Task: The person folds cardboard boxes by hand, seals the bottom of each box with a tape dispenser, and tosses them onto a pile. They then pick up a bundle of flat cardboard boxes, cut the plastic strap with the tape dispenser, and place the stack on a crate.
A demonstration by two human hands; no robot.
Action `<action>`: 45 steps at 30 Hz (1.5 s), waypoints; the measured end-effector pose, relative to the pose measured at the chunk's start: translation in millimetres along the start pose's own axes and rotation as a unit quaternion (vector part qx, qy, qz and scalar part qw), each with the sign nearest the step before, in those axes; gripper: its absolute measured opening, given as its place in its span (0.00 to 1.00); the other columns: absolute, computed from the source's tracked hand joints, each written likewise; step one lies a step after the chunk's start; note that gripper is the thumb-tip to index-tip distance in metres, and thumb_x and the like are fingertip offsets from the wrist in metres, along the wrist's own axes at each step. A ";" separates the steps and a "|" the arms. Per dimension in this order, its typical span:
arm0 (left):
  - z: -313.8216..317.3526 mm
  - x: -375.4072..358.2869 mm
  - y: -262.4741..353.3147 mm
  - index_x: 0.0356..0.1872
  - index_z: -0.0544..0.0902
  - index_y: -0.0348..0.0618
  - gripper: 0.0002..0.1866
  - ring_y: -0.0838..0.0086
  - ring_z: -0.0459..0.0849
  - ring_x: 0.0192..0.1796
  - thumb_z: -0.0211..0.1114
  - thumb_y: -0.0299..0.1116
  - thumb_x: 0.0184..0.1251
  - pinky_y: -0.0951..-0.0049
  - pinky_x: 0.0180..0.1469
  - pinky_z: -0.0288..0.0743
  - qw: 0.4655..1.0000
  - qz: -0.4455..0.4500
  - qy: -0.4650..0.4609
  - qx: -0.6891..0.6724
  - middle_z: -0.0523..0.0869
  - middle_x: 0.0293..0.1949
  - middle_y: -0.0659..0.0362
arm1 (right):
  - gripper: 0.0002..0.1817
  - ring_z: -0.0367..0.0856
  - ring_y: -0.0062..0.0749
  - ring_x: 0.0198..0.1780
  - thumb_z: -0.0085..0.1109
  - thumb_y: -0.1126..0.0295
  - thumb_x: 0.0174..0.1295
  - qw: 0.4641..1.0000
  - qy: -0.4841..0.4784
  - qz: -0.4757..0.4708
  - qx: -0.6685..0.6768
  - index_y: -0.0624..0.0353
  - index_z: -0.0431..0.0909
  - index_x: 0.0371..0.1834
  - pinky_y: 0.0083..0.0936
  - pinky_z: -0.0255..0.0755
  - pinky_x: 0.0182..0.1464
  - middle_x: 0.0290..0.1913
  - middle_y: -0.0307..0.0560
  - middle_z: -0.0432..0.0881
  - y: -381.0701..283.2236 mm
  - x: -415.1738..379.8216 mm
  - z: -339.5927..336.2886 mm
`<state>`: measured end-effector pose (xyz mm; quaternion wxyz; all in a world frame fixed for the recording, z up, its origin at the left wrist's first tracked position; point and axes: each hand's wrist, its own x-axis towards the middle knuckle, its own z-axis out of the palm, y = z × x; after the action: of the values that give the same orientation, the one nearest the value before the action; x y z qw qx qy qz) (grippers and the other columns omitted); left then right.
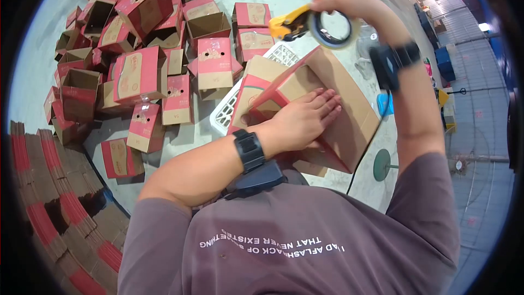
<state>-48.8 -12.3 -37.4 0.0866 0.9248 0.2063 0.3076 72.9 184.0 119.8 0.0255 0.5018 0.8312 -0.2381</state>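
Note:
My left hand (300,120) lies flat on the folded flaps of a red and brown cardboard box (355,106), fingers stretched out. Above the far side of that box, my right hand (341,1) is closed around a yellow tape dispenser (288,23). A roll of tape (352,34) is fitted on the dispenser, which hangs clear of the cardboard. Under the box is a white plastic lattice surface (221,117), showing at its left and far edges.
Several open and closed red-and-brown cartons (136,74) are heaped on the pale floor to the left. Stacks of flattened cardboard (65,207) stand at the lower left. A green round disc (383,165) is on the right, near a blue object (385,104).

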 end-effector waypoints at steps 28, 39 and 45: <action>10.7 -2.2 3.1 0.47 0.79 0.43 0.31 0.60 0.77 0.49 0.69 0.56 0.46 0.62 0.52 0.72 0.993 -0.017 0.107 0.044 0.77 0.46 0.56 | 0.27 0.74 0.44 0.31 0.64 0.54 0.54 0.994 0.074 -0.020 -0.078 0.59 0.77 0.52 0.36 0.66 0.34 0.30 0.51 0.72 49.9 -299.7 50.5; 19.4 17.9 42.3 0.57 0.76 0.43 0.35 0.56 0.74 0.55 0.71 0.53 0.49 0.60 0.58 0.69 0.992 -0.073 0.047 0.093 0.75 0.53 0.52 | 0.20 0.81 0.50 0.42 0.63 0.54 0.51 0.995 -0.078 0.048 -0.031 0.57 0.80 0.42 0.40 0.75 0.43 0.38 0.57 0.80 146.2 -318.9 244.7; -6.3 25.5 38.8 0.55 0.77 0.42 0.27 0.61 0.78 0.51 0.72 0.40 0.54 0.66 0.52 0.75 0.994 -0.107 -0.013 0.027 0.75 0.53 0.52 | 0.29 0.80 0.51 0.42 0.68 0.51 0.48 0.990 -0.002 0.141 -0.006 0.54 0.78 0.50 0.40 0.74 0.45 0.38 0.56 0.80 154.5 -339.4 209.2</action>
<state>-21.3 -35.9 -7.6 0.0964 0.9034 0.3109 0.2792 330.5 -124.0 -27.1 0.0634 0.6136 0.7533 -0.2282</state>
